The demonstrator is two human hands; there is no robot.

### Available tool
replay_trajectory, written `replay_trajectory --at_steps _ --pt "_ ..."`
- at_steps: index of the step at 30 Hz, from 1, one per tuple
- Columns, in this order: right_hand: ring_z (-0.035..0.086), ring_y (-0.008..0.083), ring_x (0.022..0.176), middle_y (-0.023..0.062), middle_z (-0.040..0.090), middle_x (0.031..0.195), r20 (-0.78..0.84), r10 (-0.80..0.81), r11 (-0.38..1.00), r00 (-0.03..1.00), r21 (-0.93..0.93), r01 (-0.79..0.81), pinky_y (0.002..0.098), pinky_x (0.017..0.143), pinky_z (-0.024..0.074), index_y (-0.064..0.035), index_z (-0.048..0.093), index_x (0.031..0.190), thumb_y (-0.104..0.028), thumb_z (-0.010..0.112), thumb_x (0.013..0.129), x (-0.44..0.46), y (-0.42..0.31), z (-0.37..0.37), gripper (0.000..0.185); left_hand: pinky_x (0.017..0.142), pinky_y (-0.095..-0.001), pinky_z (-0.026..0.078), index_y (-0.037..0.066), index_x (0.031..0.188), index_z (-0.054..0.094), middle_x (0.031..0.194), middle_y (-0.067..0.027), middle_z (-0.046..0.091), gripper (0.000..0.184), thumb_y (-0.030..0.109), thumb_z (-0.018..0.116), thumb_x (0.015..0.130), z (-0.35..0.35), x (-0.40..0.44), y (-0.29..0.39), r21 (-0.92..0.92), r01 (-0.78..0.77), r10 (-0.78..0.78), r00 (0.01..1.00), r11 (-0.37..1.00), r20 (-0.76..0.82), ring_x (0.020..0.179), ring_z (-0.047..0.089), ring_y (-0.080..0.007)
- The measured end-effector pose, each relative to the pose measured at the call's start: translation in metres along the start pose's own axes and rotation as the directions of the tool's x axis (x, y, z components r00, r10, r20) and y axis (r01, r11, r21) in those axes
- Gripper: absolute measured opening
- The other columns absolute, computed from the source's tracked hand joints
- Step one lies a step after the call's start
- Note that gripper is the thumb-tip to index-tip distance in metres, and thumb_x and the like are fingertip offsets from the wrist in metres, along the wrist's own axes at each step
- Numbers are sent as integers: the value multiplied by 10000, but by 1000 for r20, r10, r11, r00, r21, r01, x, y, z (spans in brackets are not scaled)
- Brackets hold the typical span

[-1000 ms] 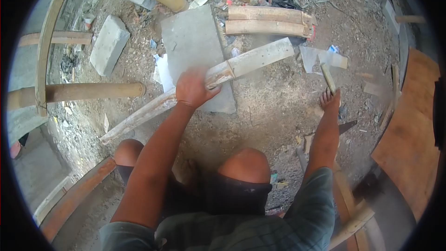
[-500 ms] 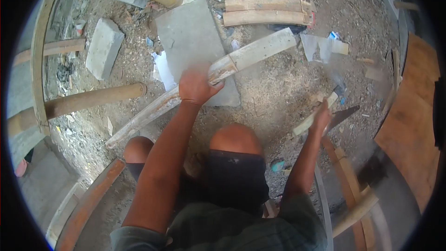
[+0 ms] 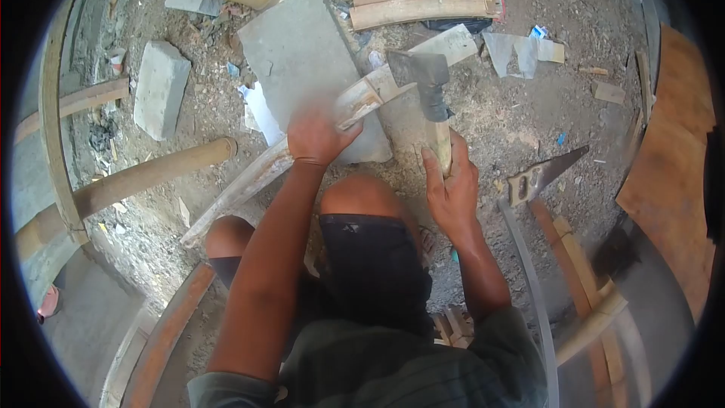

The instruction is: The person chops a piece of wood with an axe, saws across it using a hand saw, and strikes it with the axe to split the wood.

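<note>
My left hand (image 3: 316,136) is closed around a long wooden plank (image 3: 249,187), which slants across a flat grey concrete slab (image 3: 298,38). In my right hand (image 3: 453,189) is a hatchet (image 3: 429,79), gripped by its pale wooden handle. Its dark head is raised in front of the plank's far right part and covers some of it. A handsaw (image 3: 547,174) with a wooden grip lies on the ground to the right of my right hand.
Curved wooden pieces (image 3: 423,0) lie beyond the slab. A concrete block (image 3: 161,91) and a thick bamboo pole (image 3: 128,174) are at left. A brown board (image 3: 668,181) leans at right, near more wood strips (image 3: 578,264). Scraps litter the dirt.
My right hand has swung up and to the left with the hatchet, from beside the handsaw to the plank. The handsaw now shows fully. My left hand stays on the plank.
</note>
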State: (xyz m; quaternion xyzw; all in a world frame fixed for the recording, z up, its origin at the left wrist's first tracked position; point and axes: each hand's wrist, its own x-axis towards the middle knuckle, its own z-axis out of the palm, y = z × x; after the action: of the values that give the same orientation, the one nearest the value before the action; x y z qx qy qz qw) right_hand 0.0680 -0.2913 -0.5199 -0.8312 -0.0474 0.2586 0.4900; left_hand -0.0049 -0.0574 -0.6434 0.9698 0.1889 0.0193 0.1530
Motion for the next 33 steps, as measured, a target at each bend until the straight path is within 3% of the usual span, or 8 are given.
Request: replay_trajectory --at_steps 4,9,13,16,18,22,28,33 --pt "735 511 979 312 740 1039 -92 -173 985 981 -9 173 516 839 582 -45 536 1444 -215 625 1049 3 22 29 440 842 -462 521 101 1182 650 1083 -77 666 636 473 883 722 2 0 -1 20 -13 13 1000 1000 -23 992 652 -319" --pt "691 567 908 325 725 976 99 -7 950 995 -311 38 620 799 538 -72 469 1484 -239 605 1042 14 69 55 491 835 -461 521 100 1183 650 1086 -70 667 635 471 881 722 -1 4 1 -23 -58 57 997 998 -52 1008 657 -310" --pt "692 561 906 315 726 958 140 12 930 990 -366 41 633 783 524 -69 464 1485 -229 611 1034 19 52 36 501 828 -461 523 99 1182 651 1088 -68 669 634 466 883 719 -6 3 5 -19 -37 37 999 999 -10 1006 665 -311" --pt "697 554 919 319 728 967 193 -25 938 981 -335 90 619 793 536 -54 467 1478 -228 609 1039 23 33 24 493 813 -456 527 93 1181 650 1087 -70 675 644 463 888 711 -7 4 6 20 -23 23 999 1000 22 990 670 -314" --pt "695 557 942 328 725 973 39 -45 992 998 -116 49 609 804 545 -53 473 1471 -227 606 1044 19 26 24 480 800 -450 531 87 1181 649 1082 -76 682 656 467 893 706 -8 6 5 24 -27 26 999 999 27 978 674 -318" --pt "696 559 942 333 724 970 -70 -147 987 987 -79 141 599 802 554 -53 478 1468 -222 597 1051 8 30 34 465 797 -446 532 87 1179 649 1076 -75 685 656 469 894 706 -10 7 6 19 -10 8 997 1000 82 981 674 -317" --pt "690 560 814 319 715 870 115 -114 923 987 -356 149 615 715 544 -37 470 1466 -230 626 1030 23 90 50 501 798 -450 533 92 1176 655 1067 -69 682 644 469 891 710 -8 8 4 69 -29 26 998 997 52 975 674 -315" --pt "705 513 774 261 720 1019 213 -145 813 966 -531 239 595 693 575 -36 499 1413 -169 630 993 17 74 38 460 838 -464 534 128 1149 692 1075 -64 673 578 556 799 775 -8 7 6 42 -1 -2 997 999 76 993 660 -320"
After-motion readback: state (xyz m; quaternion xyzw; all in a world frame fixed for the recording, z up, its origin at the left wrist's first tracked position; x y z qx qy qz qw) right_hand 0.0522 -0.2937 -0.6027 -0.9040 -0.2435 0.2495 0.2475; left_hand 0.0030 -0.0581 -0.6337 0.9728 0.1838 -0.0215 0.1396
